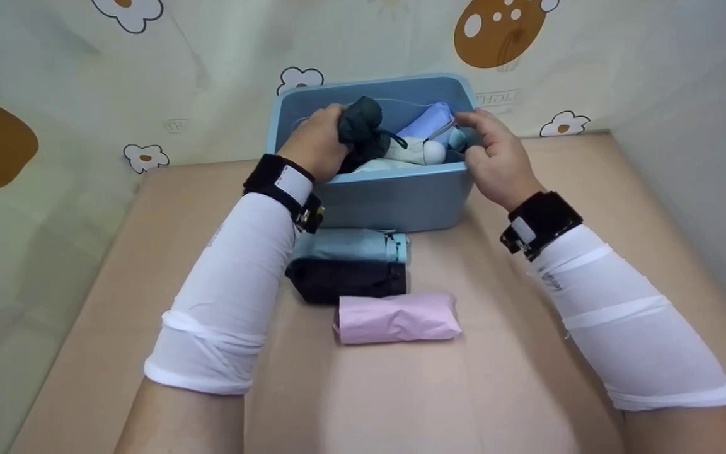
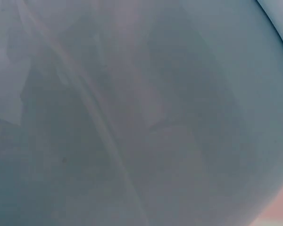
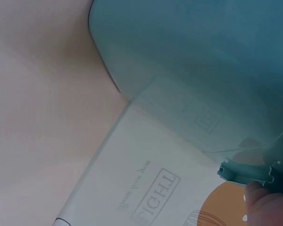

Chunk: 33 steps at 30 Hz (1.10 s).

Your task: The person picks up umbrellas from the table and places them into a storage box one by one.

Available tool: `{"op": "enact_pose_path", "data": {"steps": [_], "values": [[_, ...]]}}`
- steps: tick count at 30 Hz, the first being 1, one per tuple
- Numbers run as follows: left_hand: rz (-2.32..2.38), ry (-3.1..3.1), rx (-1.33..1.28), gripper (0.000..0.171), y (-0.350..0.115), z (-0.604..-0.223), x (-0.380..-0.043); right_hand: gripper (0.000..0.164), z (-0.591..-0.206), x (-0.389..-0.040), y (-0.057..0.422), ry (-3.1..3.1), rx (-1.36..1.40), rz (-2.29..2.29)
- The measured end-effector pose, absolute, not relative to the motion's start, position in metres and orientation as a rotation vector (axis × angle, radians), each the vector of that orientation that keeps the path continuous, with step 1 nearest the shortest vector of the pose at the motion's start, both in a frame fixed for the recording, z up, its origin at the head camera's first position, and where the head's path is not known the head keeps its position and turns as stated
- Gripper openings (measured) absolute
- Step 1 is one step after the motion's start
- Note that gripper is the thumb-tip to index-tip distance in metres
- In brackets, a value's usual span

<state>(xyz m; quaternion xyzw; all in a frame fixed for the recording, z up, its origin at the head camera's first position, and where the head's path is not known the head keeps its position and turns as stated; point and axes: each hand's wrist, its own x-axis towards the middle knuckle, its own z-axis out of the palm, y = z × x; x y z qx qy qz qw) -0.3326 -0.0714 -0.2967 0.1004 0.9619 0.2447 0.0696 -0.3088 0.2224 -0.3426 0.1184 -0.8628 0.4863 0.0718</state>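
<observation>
In the head view my left hand (image 1: pixel 317 144) grips a dark green folded umbrella (image 1: pixel 361 120) over the left part of a blue plastic bin (image 1: pixel 394 195). A dark loop hangs from that umbrella. My right hand (image 1: pixel 503 157) holds the bin's right rim, its fingers curled at the edge; a fingertip (image 3: pixel 263 202) shows there in the right wrist view. Inside the bin lie a white umbrella (image 1: pixel 414 151) with a rounded end and a blue one (image 1: pixel 429 120); others are partly hidden. The bin's wall (image 2: pixel 179 117) fills the left wrist view.
In front of the bin lie a light blue folded umbrella (image 1: pixel 350 246), a black one (image 1: pixel 347 280) and a pink wrapped roll (image 1: pixel 397 318) on the tan tabletop (image 1: pixel 401 397). A patterned wall covering (image 1: pixel 224 82) stands close behind the bin.
</observation>
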Motion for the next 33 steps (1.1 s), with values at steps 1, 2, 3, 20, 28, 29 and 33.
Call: {"op": "enact_pose_path", "data": {"steps": [1,2,3,20,28,29,33], "values": [[0.727,2.900,0.284,0.051,-0.0711,-0.2971,-0.3324,0.057,-0.3426,-0.3087,0.2225,-2.595,0.354,1.459],[0.724,2.909,0.269,0.052,-0.0708,-0.2975,-0.3323,0.057,-0.3427,-0.3087,0.2226,-2.595,0.353,1.458],[0.719,2.919,0.253,0.054,-0.0705,-0.2978,-0.3319,0.057,-0.3425,-0.3085,0.2228,-2.597,0.352,1.456],[0.590,2.831,0.269,0.047,-0.0707,-0.2973,-0.3314,0.057,-0.3449,-0.3101,0.2225,-2.554,0.379,1.453],[0.603,2.879,0.249,0.044,-0.0706,-0.2980,-0.3284,0.057,-0.3434,-0.3092,0.2218,-2.570,0.356,1.451],[0.609,2.898,0.245,0.043,-0.0704,-0.2981,-0.3275,0.057,-0.3434,-0.3090,0.2218,-2.572,0.354,1.452],[0.663,3.048,0.257,0.036,-0.0687,-0.2990,-0.3227,0.057,-0.3436,-0.3088,0.2221,-2.569,0.361,1.457]]}}
